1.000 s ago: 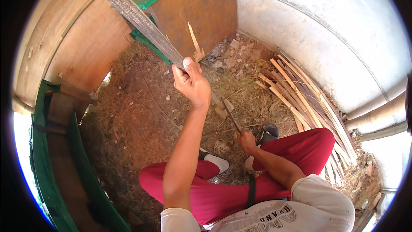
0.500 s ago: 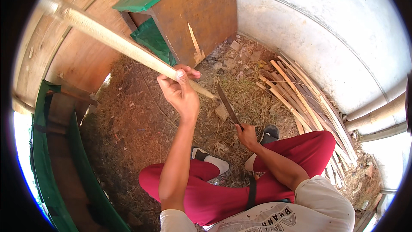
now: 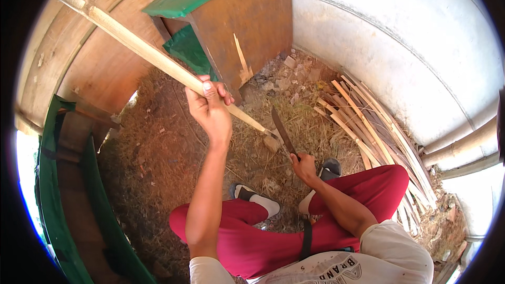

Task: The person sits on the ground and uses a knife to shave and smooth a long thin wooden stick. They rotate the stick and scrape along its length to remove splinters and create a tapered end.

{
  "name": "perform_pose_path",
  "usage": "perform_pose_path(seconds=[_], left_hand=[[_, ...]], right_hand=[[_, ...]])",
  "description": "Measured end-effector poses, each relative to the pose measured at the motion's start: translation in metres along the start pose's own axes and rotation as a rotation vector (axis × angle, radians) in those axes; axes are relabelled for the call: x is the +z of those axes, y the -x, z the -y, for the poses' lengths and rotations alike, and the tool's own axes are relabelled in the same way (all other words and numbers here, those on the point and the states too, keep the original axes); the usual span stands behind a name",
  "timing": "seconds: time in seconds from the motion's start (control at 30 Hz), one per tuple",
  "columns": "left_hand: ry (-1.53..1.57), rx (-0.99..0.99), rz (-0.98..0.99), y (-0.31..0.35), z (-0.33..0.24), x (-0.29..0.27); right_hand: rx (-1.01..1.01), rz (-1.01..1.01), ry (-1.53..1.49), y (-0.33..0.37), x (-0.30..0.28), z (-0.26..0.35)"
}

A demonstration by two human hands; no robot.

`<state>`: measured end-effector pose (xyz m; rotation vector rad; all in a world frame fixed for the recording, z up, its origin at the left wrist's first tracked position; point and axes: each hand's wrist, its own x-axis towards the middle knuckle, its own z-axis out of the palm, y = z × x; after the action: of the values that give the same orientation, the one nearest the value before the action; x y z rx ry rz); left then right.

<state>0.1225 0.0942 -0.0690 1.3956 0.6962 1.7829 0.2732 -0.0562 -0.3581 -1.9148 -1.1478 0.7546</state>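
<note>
A long pale split-bamboo strip [image 3: 144, 50] slants from the upper left down toward the middle of the head view. My left hand [image 3: 210, 106] is closed round its lower part, thumb on top. The strip's lower end comes down by a small block [image 3: 272, 143] on the ground; whether they touch I cannot tell. Just right of that end, a long dark blade belongs to a machete [image 3: 284, 132], pointing up and away. My right hand [image 3: 304, 167] is wrapped round its handle, in front of my right foot. Blade and strip look slightly apart.
A pile of bamboo strips [image 3: 368, 121] lies at the right along the pale wall [image 3: 394, 26]. Ahead stands a brown wooden box [image 3: 252, 31] with a green cover. At the left is a green-edged wooden trough [image 3: 73, 179]. Dry grass and rubble cover the ground [image 3: 158, 131].
My left hand and the bamboo strip have shifted a little left, and the strip's lower end has dropped closer to the small block. The machete has barely moved.
</note>
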Motion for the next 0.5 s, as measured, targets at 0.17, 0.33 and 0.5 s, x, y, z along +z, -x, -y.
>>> perform_pose_path(seconds=[0.17, 0.33, 0.5], left_hand=[[0.032, 0.029, 0.015, -0.034, -0.035, -0.017], [0.172, 0.044, 0.123, -0.064, -0.081, -0.040], [0.112, 0.075, 0.191, -0.084, -0.130, -0.048]], right_hand=[[0.101, 0.089, -0.045, 0.009, -0.001, -0.018], [0.046, 0.060, 0.013, 0.004, -0.019, -0.010], [-0.162, 0.012, 0.129, -0.040, -0.134, 0.080]])
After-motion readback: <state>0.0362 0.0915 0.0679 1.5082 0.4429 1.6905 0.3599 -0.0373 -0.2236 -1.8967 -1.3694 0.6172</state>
